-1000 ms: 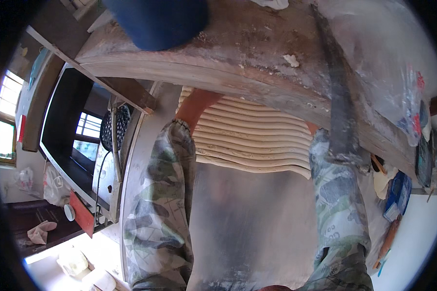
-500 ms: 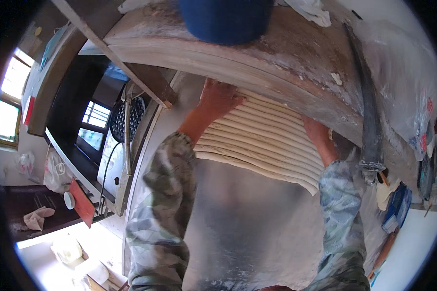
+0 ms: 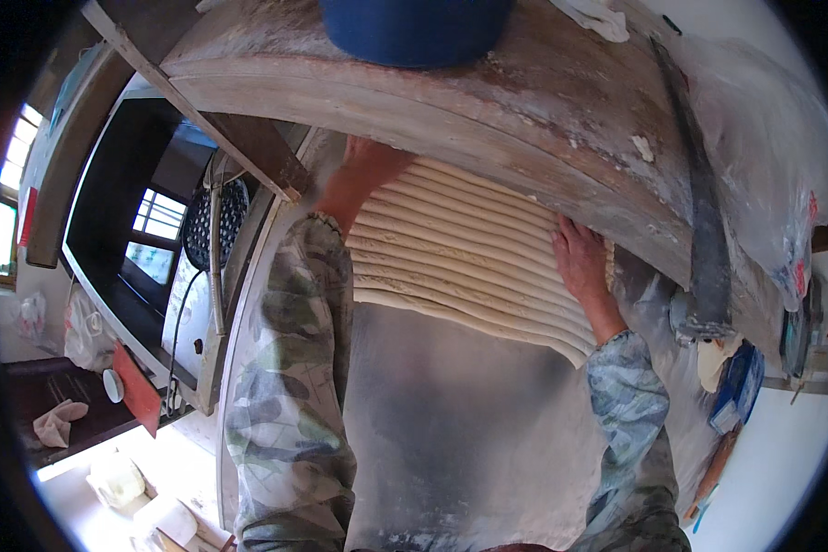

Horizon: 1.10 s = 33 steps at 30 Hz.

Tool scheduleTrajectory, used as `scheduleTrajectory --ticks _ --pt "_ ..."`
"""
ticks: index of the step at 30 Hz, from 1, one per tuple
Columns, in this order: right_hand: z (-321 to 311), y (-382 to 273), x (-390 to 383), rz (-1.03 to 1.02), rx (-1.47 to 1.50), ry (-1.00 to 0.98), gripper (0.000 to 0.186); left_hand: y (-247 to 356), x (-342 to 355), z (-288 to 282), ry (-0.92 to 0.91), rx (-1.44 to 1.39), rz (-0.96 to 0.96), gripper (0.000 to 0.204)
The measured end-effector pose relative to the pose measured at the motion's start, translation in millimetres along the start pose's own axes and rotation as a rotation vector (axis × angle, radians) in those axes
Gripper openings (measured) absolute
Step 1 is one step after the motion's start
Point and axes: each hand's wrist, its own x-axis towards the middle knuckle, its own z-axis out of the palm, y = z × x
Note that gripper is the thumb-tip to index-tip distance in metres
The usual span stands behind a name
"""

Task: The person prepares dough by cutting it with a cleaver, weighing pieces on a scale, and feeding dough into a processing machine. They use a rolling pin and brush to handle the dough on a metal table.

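Note:
Long pale dough strips (image 3: 469, 262) lie side by side on the grey, floured work surface (image 3: 442, 423), under the edge of a wooden shelf. At their far left end is my left hand (image 3: 370, 170); the shelf edge hides its fingers. My right hand (image 3: 585, 267) rests on the right ends of the strips, fingers stretched out toward the shelf. Between my hands the strips run slightly downward to the right, the nearest one a little wavy. Both forearms are in camouflage sleeves.
Above the strips juts the wooden shelf (image 3: 359, 101), with a blue bucket (image 3: 419, 32) on it. A long dark blade-like bar (image 3: 706, 221) stands on the right, near a clear plastic bag (image 3: 782, 184). To the left are a wooden post (image 3: 193, 110) and a red board (image 3: 138, 391).
My left hand has shifted left and further under the shelf edge. My right hand has come more into sight, its fingers now showing on the strips. The whole view has shifted slightly.

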Motion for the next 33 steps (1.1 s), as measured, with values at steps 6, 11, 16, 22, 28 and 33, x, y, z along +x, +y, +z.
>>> scheduleTrajectory --ticks 6,11,16,22,28,33 --pt "-48.8 -28.6 -85.8 -0.115 0.167 0.041 0.067 56.3 -113.9 -14.9 0.062 0.171 0.201 0.084" --pt "-35.8 -19.7 -163.4 -0.122 0.000 -0.002 0.075 88.1 -218.3 -39.8 -0.095 0.130 0.287 0.107" --pt "-39.8 2.3 -162.9 -0.183 0.021 0.005 0.071 55.1 -232.2 -57.9 0.053 0.103 0.015 0.114" --pt "-44.8 12.4 -169.1 -0.171 0.039 0.025 0.070 40.8 -302.6 -38.5 0.131 -0.015 -0.295 0.086" --pt "-53.5 -7.6 -174.4 -0.092 -0.033 0.005 0.066 99.0 -284.6 -38.1 0.120 -0.383 -0.361 0.080" --pt "-31.5 -96.0 -143.2 -0.209 0.089 0.035 0.073 105.8 -266.2 -35.4 0.001 0.110 0.040 0.072"
